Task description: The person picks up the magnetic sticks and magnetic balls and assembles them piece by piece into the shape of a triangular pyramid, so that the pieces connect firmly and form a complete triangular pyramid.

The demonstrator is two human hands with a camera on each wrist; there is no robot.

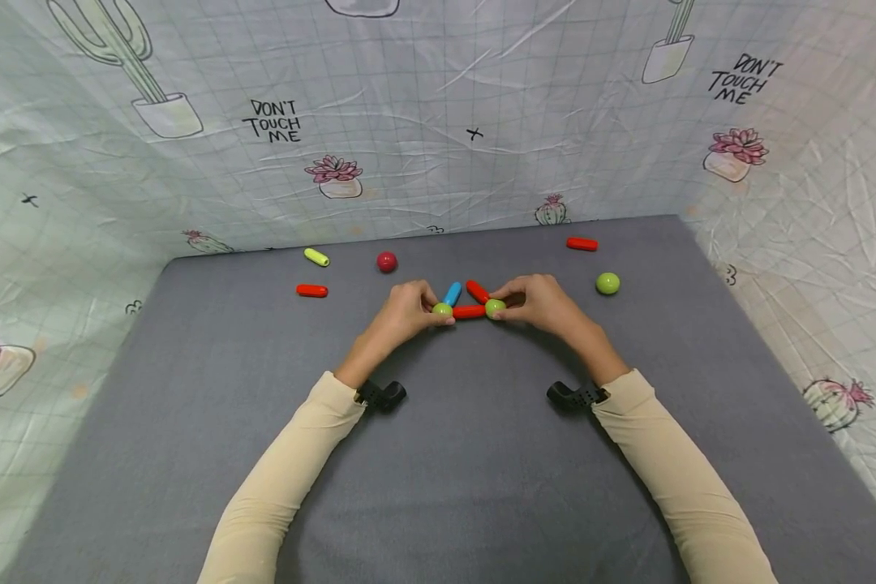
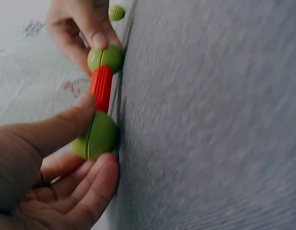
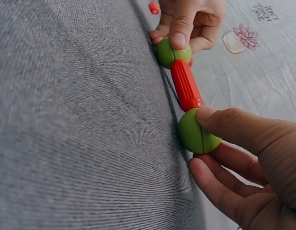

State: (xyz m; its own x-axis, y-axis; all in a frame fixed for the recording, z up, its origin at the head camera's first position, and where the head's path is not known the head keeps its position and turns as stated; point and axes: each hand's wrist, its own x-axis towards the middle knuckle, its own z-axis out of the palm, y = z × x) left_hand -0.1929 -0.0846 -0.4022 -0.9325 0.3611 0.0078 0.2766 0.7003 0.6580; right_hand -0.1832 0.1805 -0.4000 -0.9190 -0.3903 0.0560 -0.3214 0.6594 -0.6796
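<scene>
Between the two hands a short red rod (image 1: 470,312) joins two green balls. My left hand (image 1: 409,308) pinches the left green ball (image 2: 101,136) between thumb and fingers. In the same way my right hand (image 1: 540,304) pinches the right green ball (image 3: 198,132). From the left ball a blue rod (image 1: 453,294) points away toward the back. A second red rod (image 1: 477,291) slants back and left from the right ball. Both wrist views show the joining red rod (image 3: 186,86) lengthwise, its ends meeting the balls.
Left of the hands lie a yellow-green rod (image 1: 317,257), a loose red rod (image 1: 311,290) and a red ball (image 1: 387,261). To the right are another red rod (image 1: 581,243) and a loose green ball (image 1: 608,283). A printed cloth (image 1: 409,105) hangs behind the grey table (image 1: 467,487).
</scene>
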